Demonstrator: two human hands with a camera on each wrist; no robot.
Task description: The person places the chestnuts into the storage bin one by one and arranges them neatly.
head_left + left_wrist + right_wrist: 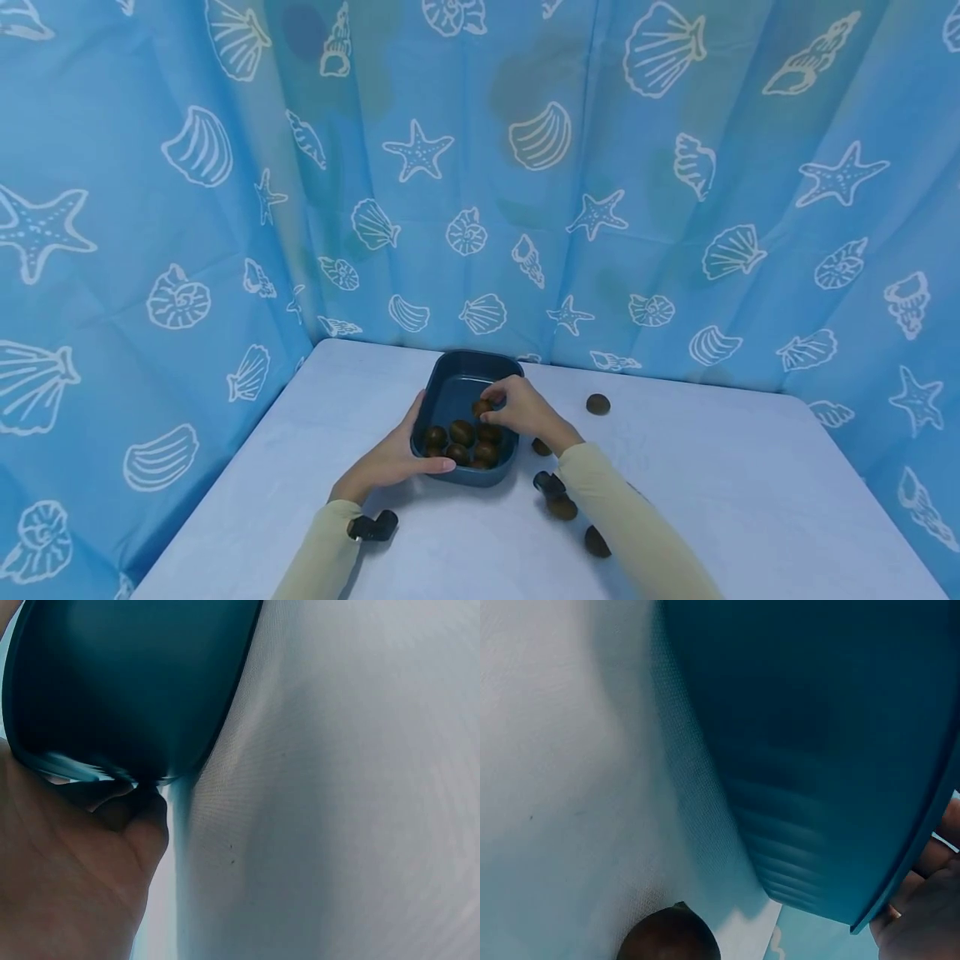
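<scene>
A dark blue rectangular tub [468, 379] stands on the table with several brown, round, kiwi-like fruits [462, 432] gathered at its near end. My left hand [393, 454] grips its near left corner, thumb along the front wall and fingers up the left side. In the left wrist view, the palm [67, 862] lies against the tub's outside [135, 682]. Over the tub's right wall reaches my right hand [525, 412], pinching one brown fruit [482, 408] between thumb and fingers inside the tub. The right wrist view shows that hand's fingers [911, 892] beyond the rim.
Loose brown fruits lie right of the tub: one farther back [597, 404], another [541, 447] near the right wrist, and others [597, 542] beside the right sleeve [630, 517]. A blue shell-patterned curtain [480, 250] hangs behind the white table [750, 483].
</scene>
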